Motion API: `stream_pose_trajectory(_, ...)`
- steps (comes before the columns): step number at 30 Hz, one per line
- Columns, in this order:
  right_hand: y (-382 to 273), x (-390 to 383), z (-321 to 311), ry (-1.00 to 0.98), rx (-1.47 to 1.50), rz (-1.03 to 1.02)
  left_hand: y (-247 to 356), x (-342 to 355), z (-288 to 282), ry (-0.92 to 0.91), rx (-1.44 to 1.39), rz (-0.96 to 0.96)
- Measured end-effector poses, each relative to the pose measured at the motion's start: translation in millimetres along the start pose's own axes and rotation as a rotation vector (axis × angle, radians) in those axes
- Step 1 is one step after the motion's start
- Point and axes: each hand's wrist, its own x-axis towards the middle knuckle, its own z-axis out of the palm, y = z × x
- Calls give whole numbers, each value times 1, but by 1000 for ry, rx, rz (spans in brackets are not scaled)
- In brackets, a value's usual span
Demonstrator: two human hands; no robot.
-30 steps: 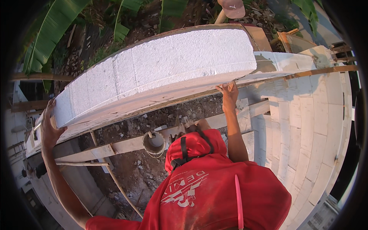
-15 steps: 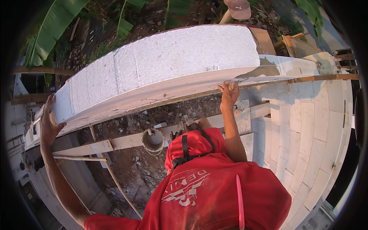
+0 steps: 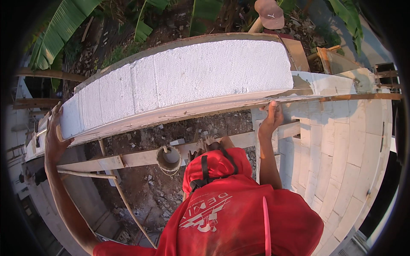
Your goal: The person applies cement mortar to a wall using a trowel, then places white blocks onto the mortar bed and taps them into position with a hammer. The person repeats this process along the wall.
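A long white lightweight concrete block point(image 3: 213, 70) with a rough, pitted face lies along the top of a wall. Its left end is gripped by my left hand point(image 3: 55, 138), fingers over the end and thumb at the near lower edge. Just below the block's right end is my right hand point(image 3: 272, 119), raised with fingers curled and pinched close to a thin string line point(image 3: 333, 95). Whether the string or the block's edge is between those fingers, I cannot tell. Grey wet mortar point(image 3: 301, 85) shows on the wall beside the block's right end.
Below me a wooden plank point(image 3: 141, 158) crosses, with my feet point(image 3: 208, 144) by it. A bucket point(image 3: 168, 158) stands there, and a thin pole point(image 3: 128, 202) slants at left. Block walling point(image 3: 337, 145) rises at right. A cap point(image 3: 270, 13) and banana leaves point(image 3: 62, 30) are beyond.
The block's far edge has come nearer, so a strip of ledge shows behind it. My right hand has moved right and nearer to me. My left hand stays on the block's end.
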Motion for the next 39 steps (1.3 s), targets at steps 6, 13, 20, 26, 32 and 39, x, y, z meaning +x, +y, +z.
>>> stream_pose_trajectory(6, -86, 93, 18, 68, 328, 13, -3, -1, -1, -14, 120, -9)
stream_pose_trajectory(13, -93, 98, 60, -295, 584, 359, -1, -5, -1, -51, 139, -75)
stream_pose_trajectory(20, -85, 92, 51, -410, 614, 281, 4, -5, 1, -37, 85, -119)
stream_pose_trajectory(26, -91, 102, 60, -612, 798, 319, -2, -8, 1, -68, 65, -191)
stream_pose_trajectory(32, -113, 112, 63, -438, 705, 160, -5, -11, 1, -90, 65, -175)
stream_pose_trajectory(39, -126, 108, 76, -698, 555, 185, -15, -8, -3, -104, 96, -130)
